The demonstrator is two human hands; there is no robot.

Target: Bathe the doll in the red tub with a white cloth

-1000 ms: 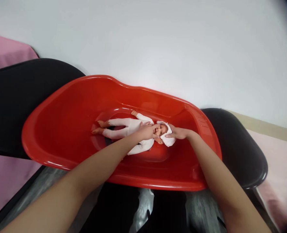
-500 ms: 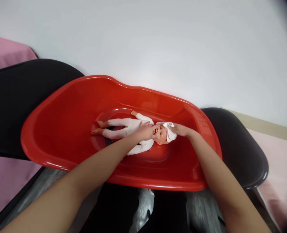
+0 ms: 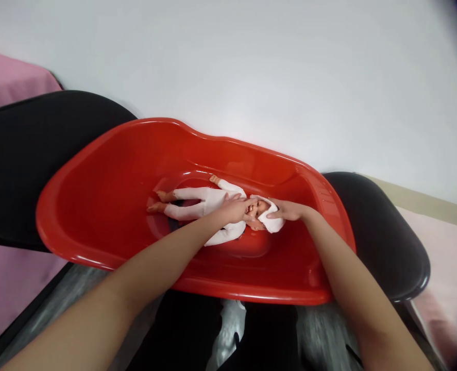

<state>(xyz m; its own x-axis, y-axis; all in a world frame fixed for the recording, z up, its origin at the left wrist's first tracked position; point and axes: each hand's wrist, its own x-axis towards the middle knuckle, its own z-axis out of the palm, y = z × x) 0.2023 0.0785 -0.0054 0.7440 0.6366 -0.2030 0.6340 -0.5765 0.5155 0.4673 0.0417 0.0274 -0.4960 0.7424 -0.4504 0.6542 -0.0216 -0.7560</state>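
A doll [image 3: 207,200] is lying on its back in a red tub [image 3: 97,185], its feet pointing toward the tub's left end, its head lying nearer the right end. The left hand [image 3: 234,210] is resting across the doll's upper chest and neck; whether it is gripping is staying unclear. The right hand [image 3: 289,209] is grasping a white cloth [image 3: 272,222] that is covering the head's top.
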